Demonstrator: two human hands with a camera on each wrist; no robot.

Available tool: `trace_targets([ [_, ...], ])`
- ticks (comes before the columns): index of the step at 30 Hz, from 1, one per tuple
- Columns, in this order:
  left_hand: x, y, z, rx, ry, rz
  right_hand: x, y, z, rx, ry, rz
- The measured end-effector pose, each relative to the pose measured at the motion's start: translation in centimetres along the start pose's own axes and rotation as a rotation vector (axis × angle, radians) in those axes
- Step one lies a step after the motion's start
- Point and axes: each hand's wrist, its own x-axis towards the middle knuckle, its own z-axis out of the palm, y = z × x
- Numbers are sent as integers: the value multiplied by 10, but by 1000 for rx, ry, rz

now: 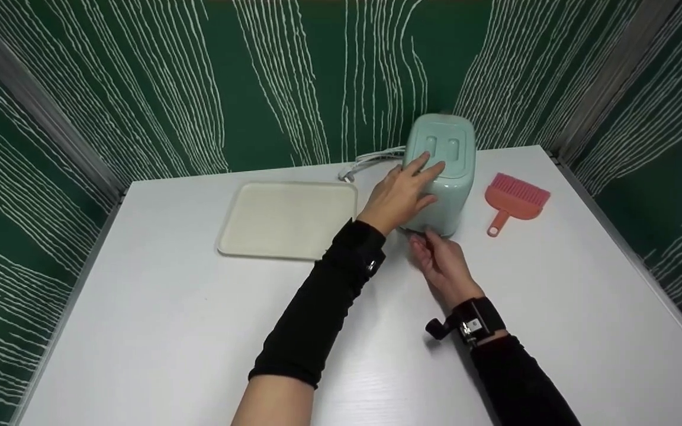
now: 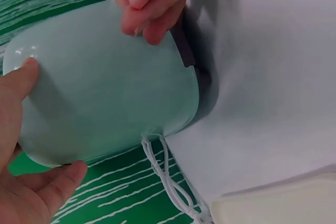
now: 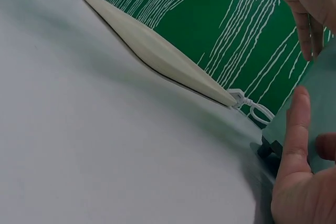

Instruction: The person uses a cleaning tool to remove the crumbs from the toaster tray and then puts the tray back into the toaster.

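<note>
A mint-green toaster [image 1: 458,204] with two raised bars on its top stands near the back edge of the table, one narrow end facing me. My left hand [image 1: 397,198] lies across its top left edge with fingers spread. In the left wrist view the left thumb [image 2: 23,80] rests on the toaster's smooth side. At the toaster's low front end is my right hand [image 1: 444,266], fingers curled in and thumb against the lower edge. The left wrist view shows the right fingertips [image 2: 152,24] bunched close to the dark base [image 2: 182,48].
Left of the toaster lies a cream tray [image 1: 288,219]. A white power cord [image 1: 376,157] with its plug runs from behind the toaster toward that tray. To the right lies a red-orange hand brush [image 1: 512,201]. Green walls with white lines [image 1: 282,83] close in the table.
</note>
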Motion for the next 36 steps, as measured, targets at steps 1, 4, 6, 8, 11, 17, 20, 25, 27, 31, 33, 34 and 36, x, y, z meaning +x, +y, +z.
trace_targets([
  [1, 0, 0, 0, -6, 6, 6, 0, 1, 1, -3, 2, -13],
  [4, 1, 2, -1, -13, 18, 19, 0, 2, 2, -22, 20, -46],
  [6, 1, 2, -1, -10, 21, 24, -1, 2, 2, -45, 23, -52],
  [8, 1, 3, -1, -7, 21, 21, -2, 2, 3, -76, 24, -55],
  [11, 2, 3, -1, -1, 24, 24, -3, 2, 4, -124, 22, -60],
  [17, 1, 1, 0, -3, 28, 37, -1, 4, 6, -231, 50, -69],
  [20, 0, 0, 1, -12, 23, 29, 0, 6, 6, -280, 52, -66],
  [25, -3, 0, 3, -25, 19, 24, 0, 9, 6, -280, 51, -58],
  [27, -3, 0, 4, -27, 16, 16, 0, 10, 6, -271, 47, -51],
  [31, -4, 0, 4, -31, 16, 2, 0, 9, 8, -257, 44, -37],
  [33, -4, 0, 4, -35, 21, 3, 0, 9, 9, -256, 46, -36],
  [34, -4, 0, 4, -38, 24, 5, 0, 9, 10, -256, 47, -37],
  [36, -4, 0, 5, -40, 28, 5, 0, 9, 11, -270, 47, -38],
])
